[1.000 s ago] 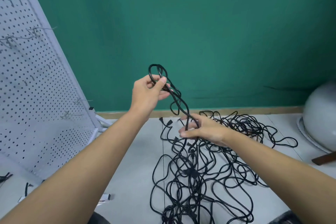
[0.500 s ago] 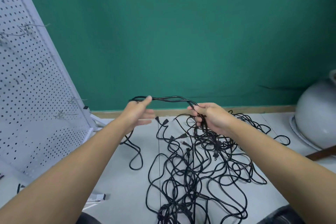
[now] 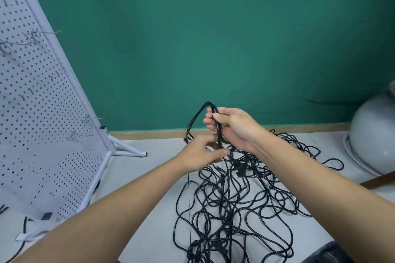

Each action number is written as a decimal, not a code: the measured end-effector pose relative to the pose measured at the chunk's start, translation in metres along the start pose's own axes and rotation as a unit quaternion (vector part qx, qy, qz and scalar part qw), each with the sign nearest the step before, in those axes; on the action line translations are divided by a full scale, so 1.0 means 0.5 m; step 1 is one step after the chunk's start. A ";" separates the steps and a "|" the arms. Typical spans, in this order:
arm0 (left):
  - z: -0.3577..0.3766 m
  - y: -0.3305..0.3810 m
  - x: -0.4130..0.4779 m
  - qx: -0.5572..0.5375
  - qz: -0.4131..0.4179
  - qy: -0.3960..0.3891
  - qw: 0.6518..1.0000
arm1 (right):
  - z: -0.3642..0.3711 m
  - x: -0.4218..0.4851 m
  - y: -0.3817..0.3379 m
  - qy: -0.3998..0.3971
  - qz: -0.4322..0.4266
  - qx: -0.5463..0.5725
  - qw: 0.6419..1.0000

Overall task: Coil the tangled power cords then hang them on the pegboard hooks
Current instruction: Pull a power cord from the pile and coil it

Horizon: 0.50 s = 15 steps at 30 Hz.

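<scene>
Head cam, mid-frame: right hand (image 3: 235, 128) grips a folded cord loop (image 3: 209, 104) over the floor pile (image 3: 224, 209), left hand (image 3: 201, 153) just below, can't tell if it's holding anything; yank up and knots probably cinch.

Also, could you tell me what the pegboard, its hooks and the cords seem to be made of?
Pegboard: probably sheet metal painted matt pale grey; evenly punched holes, white tubular frame.
Hooks: thin bare steel wire, likely; silvery glint.
Cords: black rubber or PVC jacket, slight sheen; they bend in soft loops.
</scene>
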<state>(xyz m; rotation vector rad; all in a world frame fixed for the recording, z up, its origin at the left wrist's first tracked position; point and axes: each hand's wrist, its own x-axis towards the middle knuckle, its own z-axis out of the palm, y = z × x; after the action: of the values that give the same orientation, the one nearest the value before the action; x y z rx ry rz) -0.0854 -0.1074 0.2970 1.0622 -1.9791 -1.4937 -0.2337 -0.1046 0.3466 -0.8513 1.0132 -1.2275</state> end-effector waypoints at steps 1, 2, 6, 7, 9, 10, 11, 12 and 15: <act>0.001 0.001 0.001 -0.003 0.012 0.018 1.000 | -0.001 0.001 -0.002 0.005 -0.005 0.002 1.000; 0.002 0.001 0.002 -0.001 0.024 0.032 0.999 | -0.001 -0.001 -0.005 0.013 -0.010 -0.001 1.000; 0.004 -0.005 0.008 0.028 0.065 0.082 0.994 | -0.027 0.000 -0.013 0.076 -0.040 -0.192 0.978; 0.003 -0.006 0.010 0.033 0.072 0.092 0.993 | -0.037 0.001 -0.014 0.088 -0.046 -0.251 0.963; -0.003 -0.007 0.013 0.025 0.078 0.101 0.991 | -0.058 -0.001 -0.019 0.090 -0.046 -0.308 0.946; -0.008 -0.005 0.014 0.012 0.077 0.101 0.992 | -0.070 -0.003 -0.020 0.092 -0.042 -0.315 0.944; -0.012 -0.002 0.014 -0.006 0.074 0.102 0.992 | -0.082 -0.004 -0.019 0.093 -0.033 -0.322 0.942; -0.017 0.003 0.015 -0.028 0.070 0.107 0.991 | -0.094 -0.008 -0.019 0.085 -0.019 -0.337 0.937; -0.038 0.017 0.017 -0.099 0.054 0.144 0.983 | -0.124 -0.018 0.002 0.002 0.055 -0.434 0.899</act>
<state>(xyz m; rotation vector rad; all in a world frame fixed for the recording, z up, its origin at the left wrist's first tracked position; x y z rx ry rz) -0.0794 -0.1245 0.3104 1.0048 -1.6265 -1.3619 -0.2923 -0.0948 0.3260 -1.4409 1.6245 -0.6397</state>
